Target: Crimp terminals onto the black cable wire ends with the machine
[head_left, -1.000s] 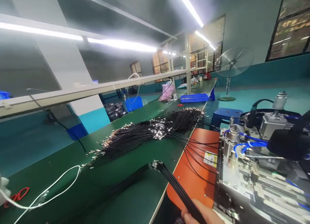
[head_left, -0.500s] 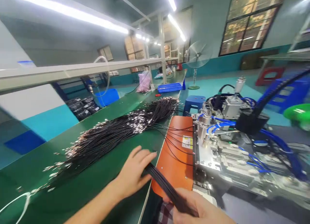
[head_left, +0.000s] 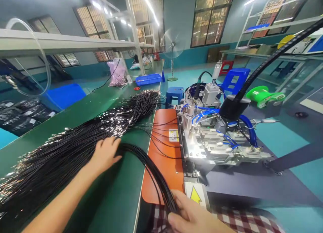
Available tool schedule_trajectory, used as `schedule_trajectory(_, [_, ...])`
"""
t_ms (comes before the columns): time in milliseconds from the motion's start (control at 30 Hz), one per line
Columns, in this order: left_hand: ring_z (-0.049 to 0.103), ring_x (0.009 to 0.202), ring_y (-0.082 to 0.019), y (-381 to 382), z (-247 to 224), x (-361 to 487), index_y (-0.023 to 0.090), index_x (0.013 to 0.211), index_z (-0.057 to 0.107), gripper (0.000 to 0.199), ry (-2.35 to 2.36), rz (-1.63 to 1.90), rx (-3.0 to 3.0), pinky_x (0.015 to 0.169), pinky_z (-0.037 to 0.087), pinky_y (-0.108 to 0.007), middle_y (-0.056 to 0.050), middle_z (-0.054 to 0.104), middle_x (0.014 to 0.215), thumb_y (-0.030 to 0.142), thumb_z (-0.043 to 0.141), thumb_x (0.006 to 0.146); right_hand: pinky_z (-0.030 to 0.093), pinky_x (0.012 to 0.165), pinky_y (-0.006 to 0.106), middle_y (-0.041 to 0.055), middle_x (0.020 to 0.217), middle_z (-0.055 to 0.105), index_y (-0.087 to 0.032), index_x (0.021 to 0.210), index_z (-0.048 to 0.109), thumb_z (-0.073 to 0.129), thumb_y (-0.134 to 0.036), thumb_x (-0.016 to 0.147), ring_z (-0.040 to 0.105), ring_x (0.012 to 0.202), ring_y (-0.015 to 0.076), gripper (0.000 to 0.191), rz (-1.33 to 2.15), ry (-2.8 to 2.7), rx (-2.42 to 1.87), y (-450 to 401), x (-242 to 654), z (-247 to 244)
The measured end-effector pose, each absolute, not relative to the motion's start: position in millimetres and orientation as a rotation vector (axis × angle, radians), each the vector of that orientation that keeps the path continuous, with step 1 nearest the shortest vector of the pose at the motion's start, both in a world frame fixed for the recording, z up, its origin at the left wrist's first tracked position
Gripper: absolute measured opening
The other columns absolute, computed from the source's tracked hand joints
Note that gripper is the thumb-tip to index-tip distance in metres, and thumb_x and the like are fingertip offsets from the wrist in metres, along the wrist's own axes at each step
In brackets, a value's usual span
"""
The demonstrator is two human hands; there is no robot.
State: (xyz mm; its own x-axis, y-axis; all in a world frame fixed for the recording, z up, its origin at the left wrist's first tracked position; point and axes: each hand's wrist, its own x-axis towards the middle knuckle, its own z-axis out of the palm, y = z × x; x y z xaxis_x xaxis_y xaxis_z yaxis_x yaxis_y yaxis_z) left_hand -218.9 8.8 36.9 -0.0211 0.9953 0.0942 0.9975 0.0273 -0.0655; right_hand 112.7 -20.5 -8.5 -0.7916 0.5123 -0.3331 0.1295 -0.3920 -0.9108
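My right hand [head_left: 189, 212] is wrapped round a bundle of black cables [head_left: 153, 170] at the bottom centre, in front of the orange plate [head_left: 164, 142]. The bundle arcs up and left to my left hand [head_left: 107, 154], which rests over its far part at the near edge of a large pile of black cables [head_left: 75, 139]. The left fingers are bent, and what lies beneath them is hidden. Silvery ends show along the pile on the green table [head_left: 126, 189]. Several thin cables run from the pile across the orange plate to the metal machine [head_left: 209, 132].
Beyond the pile are a blue tray [head_left: 148, 79], red-handled scissors [head_left: 137, 88] and a pink bag [head_left: 117, 71]. A blue stool [head_left: 174, 93] and a fan [head_left: 172, 46] stand farther back. A green spool [head_left: 262, 95] is behind the machine.
The view has swung right. My left hand has moved away from my right hand, to the pile's edge, and the cable bundle between them now curves in a longer arc.
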Motion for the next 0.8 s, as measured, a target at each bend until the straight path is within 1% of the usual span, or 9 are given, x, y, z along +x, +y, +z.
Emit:
schedule_trajectory(33, [0.049, 0.113, -0.031, 6.0, 27.3, -201.8, 0.017, 0.117, 0.054, 0.038, -2.11, -0.034, -2.223, 0.093, 0.037, -0.047, -0.015, 0.055, 0.121, 0.026, 0.053, 0.079, 0.049, 0.074, 0.028, 0.0041, 0.09, 0.063, -0.019, 0.113, 0.057, 0.062, -0.029, 0.076, 0.062, 0.079, 0.0183, 0.038, 2.31, -1.534, -0.797, -22.9, 107.6, -14.5])
schedule_trajectory(100, [0.047, 0.118, -0.02, -0.5, 13.7, -164.3, 0.028, 0.121, 0.051, 0.035, -1.942, -0.068, -2.517, 0.099, 0.036, -0.035, -0.005, 0.052, 0.128, 0.023, 0.047, 0.087, 0.048, 0.07, 0.026, 0.0047, 0.093, 0.061, -0.019, 0.119, 0.053, 0.064, -0.027, 0.074, 0.061, 0.078, 0.017, 0.047, 2.345, -1.504, -0.795, -27.6, 105.4, -26.1])
schedule_trajectory(167, [0.043, 0.121, -0.02, -4.4, 7.5, -133.1, 0.026, 0.121, 0.052, 0.032, -1.704, -0.256, -2.915, 0.102, 0.033, -0.035, -0.006, 0.052, 0.127, 0.02, 0.043, 0.091, 0.045, 0.063, 0.023, 0.0035, 0.09, 0.059, -0.019, 0.121, 0.051, 0.063, -0.026, 0.073, 0.059, 0.072, 0.0144, 0.05, 2.319, -1.499, -0.95, -32.2, 111.9, -35.0])
schedule_trajectory(267, [0.051, 0.107, -0.019, -0.4, 3.5, -112.6, 0.025, 0.108, 0.061, 0.024, -1.616, -0.338, -3.191, 0.097, 0.037, -0.035, -0.005, 0.059, 0.109, 0.02, 0.045, 0.091, 0.044, 0.06, 0.022, 0.0029, 0.087, 0.058, -0.017, 0.118, 0.054, 0.061, -0.025, 0.074, 0.057, 0.068, 0.0127, 0.046, 2.252, -1.505, -1.203, -38.4, 128.0, -37.4])
schedule_trajectory(367, [0.055, 0.093, -0.016, 11.7, -1.9, -114.8, 0.025, 0.098, 0.067, 0.018, -1.768, -0.447, -3.29, 0.088, 0.04, -0.031, -0.003, 0.061, 0.097, 0.023, 0.051, 0.089, 0.047, 0.067, 0.025, 0.0041, 0.085, 0.063, -0.018, 0.106, 0.063, 0.058, -0.024, 0.076, 0.06, 0.075, 0.0164, 0.031, 2.197, -1.595, -1.307, -40.1, 143.8, -25.6])
schedule_trajectory(467, [0.059, 0.089, -0.016, 22.6, -5.7, -117.6, 0.024, 0.095, 0.07, 0.017, -1.894, -0.68, -3.397, 0.083, 0.044, -0.028, -0.004, 0.064, 0.094, 0.025, 0.055, 0.088, 0.049, 0.075, 0.03, 0.005, 0.089, 0.067, -0.021, 0.098, 0.067, 0.056, -0.026, 0.081, 0.063, 0.083, 0.0196, 0.021, 2.019, -1.714, -1.394, -35.2, 156.8, -10.8])
schedule_trajectory(567, [0.061, 0.087, -0.016, 27.4, -5.4, -113.0, 0.021, 0.094, 0.07, 0.018, -1.979, -0.848, -3.408, 0.08, 0.046, -0.028, -0.005, 0.065, 0.093, 0.024, 0.053, 0.088, 0.049, 0.08, 0.031, 0.0041, 0.093, 0.068, -0.023, 0.099, 0.066, 0.057, -0.026, 0.082, 0.063, 0.088, 0.0195, 0.019, 1.882, -1.649, -1.396, -27.1, 164.4, -5.8])
schedule_trajectory(700, [0.06, 0.09, -0.017, 27.7, -4.2, -105.3, 0.02, 0.094, 0.07, 0.02, -1.977, -0.896, -3.308, 0.078, 0.046, -0.028, -0.006, 0.063, 0.098, 0.023, 0.051, 0.089, 0.051, 0.079, 0.032, 0.0027, 0.086, 0.066, -0.021, 0.106, 0.06, 0.052, -0.03, 0.088, 0.065, 0.082, 0.0178, 0.022, 1.976, -1.414, -1.261, -20.0, 163.8, -11.9])
schedule_trajectory(800, [0.06, 0.086, -0.016, 26.3, -4.5, -103.2, 0.02, 0.093, 0.067, 0.019, -2.028, -0.847, -3.248, 0.077, 0.046, -0.027, -0.005, 0.065, 0.093, 0.023, 0.048, 0.09, 0.051, 0.079, 0.032, 0.0018, 0.084, 0.066, -0.02, 0.107, 0.059, 0.053, -0.027, 0.087, 0.066, 0.078, 0.0166, 0.022, 2.045, -1.304, -1.166, -20.5, 161.3, -15.0])
